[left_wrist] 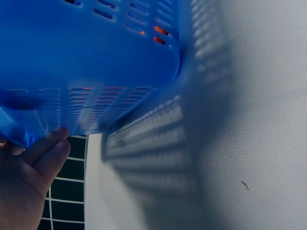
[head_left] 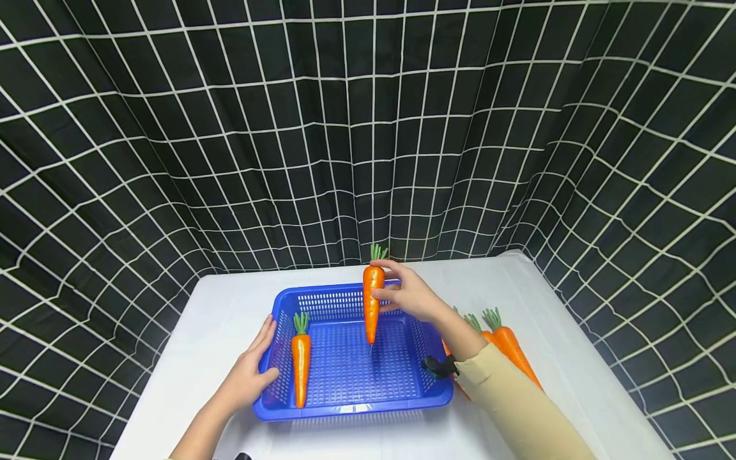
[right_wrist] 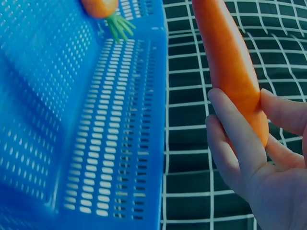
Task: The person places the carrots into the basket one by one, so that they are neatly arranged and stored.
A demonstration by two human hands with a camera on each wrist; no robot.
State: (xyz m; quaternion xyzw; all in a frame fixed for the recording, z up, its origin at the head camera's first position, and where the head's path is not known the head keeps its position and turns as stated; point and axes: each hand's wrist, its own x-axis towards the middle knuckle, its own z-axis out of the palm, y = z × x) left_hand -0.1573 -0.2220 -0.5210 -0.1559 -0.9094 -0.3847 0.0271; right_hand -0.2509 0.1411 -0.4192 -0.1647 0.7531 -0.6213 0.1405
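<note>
1. While a carrot point(head_left: 370, 319) hung tip down over the blue basket point(head_left: 339, 412), the right hand point(head_left: 408, 294) pinched it between thumb and fingers.
2. Inside, a second carrot point(head_left: 301, 370) lay near the left wall (green top point(head_left: 301, 323) at its far end).
3. The left hand point(head_left: 250, 372), thumb and fingers spread apart, touched the basket's left rim.
4. More carrots point(head_left: 512, 348) lay on the counter point(head_left: 546, 300), right of the basket.
</note>
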